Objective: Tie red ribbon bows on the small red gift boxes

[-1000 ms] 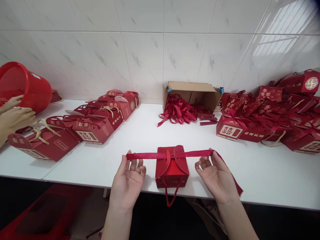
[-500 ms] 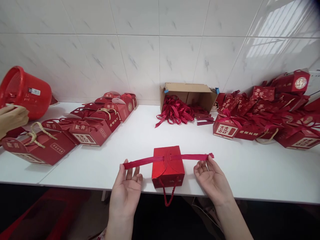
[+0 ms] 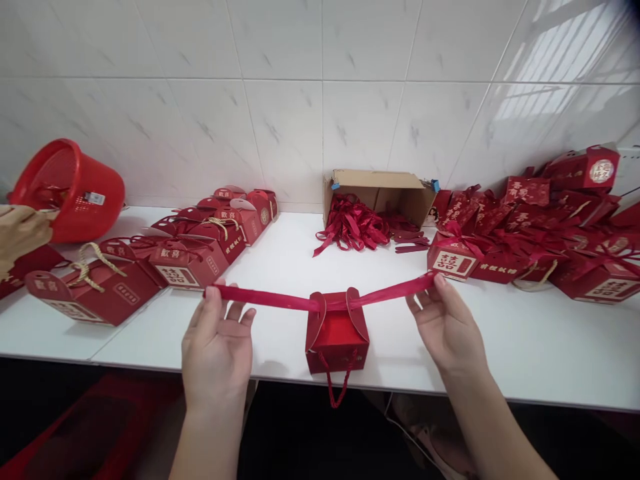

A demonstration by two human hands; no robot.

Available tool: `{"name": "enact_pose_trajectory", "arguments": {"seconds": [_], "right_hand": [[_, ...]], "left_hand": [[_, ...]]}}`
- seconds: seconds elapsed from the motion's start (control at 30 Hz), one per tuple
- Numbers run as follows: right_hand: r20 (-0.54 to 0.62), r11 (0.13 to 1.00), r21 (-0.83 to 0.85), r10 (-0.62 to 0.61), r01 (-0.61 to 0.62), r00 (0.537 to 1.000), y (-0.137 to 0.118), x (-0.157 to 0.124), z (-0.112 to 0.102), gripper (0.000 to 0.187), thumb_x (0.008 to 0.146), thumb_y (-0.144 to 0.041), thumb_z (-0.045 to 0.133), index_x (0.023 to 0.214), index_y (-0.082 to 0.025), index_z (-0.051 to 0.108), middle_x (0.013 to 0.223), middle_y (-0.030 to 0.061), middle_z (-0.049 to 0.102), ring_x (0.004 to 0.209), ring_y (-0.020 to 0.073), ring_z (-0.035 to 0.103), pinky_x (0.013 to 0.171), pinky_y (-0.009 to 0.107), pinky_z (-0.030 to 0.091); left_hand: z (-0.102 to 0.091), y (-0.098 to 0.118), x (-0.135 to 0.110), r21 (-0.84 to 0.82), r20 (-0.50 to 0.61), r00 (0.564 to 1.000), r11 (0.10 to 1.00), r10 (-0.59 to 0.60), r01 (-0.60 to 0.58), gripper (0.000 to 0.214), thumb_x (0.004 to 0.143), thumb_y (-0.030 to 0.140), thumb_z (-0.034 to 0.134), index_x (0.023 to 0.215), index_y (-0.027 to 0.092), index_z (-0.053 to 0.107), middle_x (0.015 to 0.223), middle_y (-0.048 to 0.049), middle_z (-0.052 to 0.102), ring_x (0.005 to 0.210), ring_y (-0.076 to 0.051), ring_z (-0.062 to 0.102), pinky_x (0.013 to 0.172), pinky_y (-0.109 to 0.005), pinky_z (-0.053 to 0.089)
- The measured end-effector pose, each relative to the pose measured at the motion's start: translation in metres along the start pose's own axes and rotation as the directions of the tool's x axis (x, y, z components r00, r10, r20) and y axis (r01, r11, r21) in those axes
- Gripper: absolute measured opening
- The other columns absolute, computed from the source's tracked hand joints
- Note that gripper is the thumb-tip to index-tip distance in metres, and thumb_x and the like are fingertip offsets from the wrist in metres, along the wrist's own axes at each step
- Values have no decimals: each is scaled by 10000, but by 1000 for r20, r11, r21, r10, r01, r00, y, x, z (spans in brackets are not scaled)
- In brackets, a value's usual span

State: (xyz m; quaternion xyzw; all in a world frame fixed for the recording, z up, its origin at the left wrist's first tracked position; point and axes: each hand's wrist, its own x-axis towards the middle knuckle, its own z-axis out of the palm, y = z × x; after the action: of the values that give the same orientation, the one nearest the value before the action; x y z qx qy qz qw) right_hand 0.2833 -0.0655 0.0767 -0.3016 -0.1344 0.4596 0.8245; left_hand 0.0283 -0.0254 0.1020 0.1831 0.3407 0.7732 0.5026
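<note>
A small red gift box (image 3: 336, 357) sits at the table's front edge, its rope handle (image 3: 341, 395) hanging over the edge. A crimson ribbon (image 3: 273, 297) runs through slots in the two top flaps, which stand partly raised with a gap between them. My left hand (image 3: 219, 343) pinches one ribbon end between thumb and finger, off to the left of the box. On the other side, my right hand (image 3: 449, 327) pinches the opposite end. Both ends are held above the box's top, so the ribbon forms a shallow V.
Red gift boxes (image 3: 190, 263) with handles line the left. More boxes (image 3: 500, 260) are heaped at right. A cardboard box (image 3: 380, 179) at the wall holds loose ribbons (image 3: 357, 223). Far left, another person's hand (image 3: 23, 237) is at a red plastic basket (image 3: 95, 213).
My hands have moved farther apart and up, pulling the ribbon wider. The box's top flaps have lifted and parted. The basket at the left appears shifted right.
</note>
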Motion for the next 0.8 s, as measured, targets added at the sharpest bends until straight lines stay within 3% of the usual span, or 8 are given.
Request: {"name": "enact_pose_trajectory", "arguments": {"seconds": [0.1, 0.2, 0.3, 0.4, 0.57, 0.8], "right_hand": [[157, 975, -149, -144, 168, 977, -14, 6, 20, 163, 651, -159, 771, 758, -219, 663, 785, -59, 671, 735, 70, 628, 703, 208, 522], [331, 917, -242, -231, 318, 915, -25, 10, 43, 78, 692, -198, 746, 736, -226, 688, 771, -47, 671, 714, 74, 613, 686, 217, 515], [481, 825, -310, -293, 473, 826, -31, 10, 68, 31, 719, -239, 731, 744, -225, 718, 756, -25, 685, 712, 87, 614, 659, 214, 509], [601, 731, -349, -306, 587, 738, -33, 8, 90, 117, 706, -230, 742, 822, -244, 731, 726, -26, 687, 659, 93, 615, 562, 199, 488], [689, 726, -343, -237, 596, 685, -31, 5, 111, 86, 744, -277, 705, 812, -229, 731, 728, -12, 697, 642, 113, 633, 555, 229, 513], [689, 835, -283, -165, 471, 706, -28, 9, 118, 103, 729, -305, 720, 809, -242, 735, 748, -16, 710, 665, 118, 650, 615, 257, 543]], "left_hand": [[20, 11, 2, 24, 142, 977, 986, 158, -163, 106, 701, 186, 738, 747, 268, 689, 939, 56, 708, 796, -111, 633, 637, -206, 521], [42, 18, 3, 26, 317, 912, 959, 259, -281, 153, 670, 127, 742, 732, 261, 702, 880, 51, 713, 789, -117, 646, 668, -235, 539], [62, 20, 2, 54, 463, 850, 950, 249, -308, 105, 666, 158, 747, 745, 221, 720, 805, 16, 716, 745, -121, 658, 668, -240, 537], [77, 22, 0, 100, 531, 824, 950, 201, -296, 70, 670, 186, 745, 738, 193, 727, 795, -9, 720, 740, -121, 656, 681, -239, 530], [87, 24, -2, 131, 550, 818, 950, 169, -284, 105, 648, 209, 769, 742, 175, 733, 776, -14, 726, 740, -116, 652, 705, -236, 512], [90, 23, -2, 103, 562, 806, 952, 185, -290, 119, 630, 205, 781, 737, 194, 730, 778, -12, 729, 760, -129, 660, 742, -266, 500]]}}
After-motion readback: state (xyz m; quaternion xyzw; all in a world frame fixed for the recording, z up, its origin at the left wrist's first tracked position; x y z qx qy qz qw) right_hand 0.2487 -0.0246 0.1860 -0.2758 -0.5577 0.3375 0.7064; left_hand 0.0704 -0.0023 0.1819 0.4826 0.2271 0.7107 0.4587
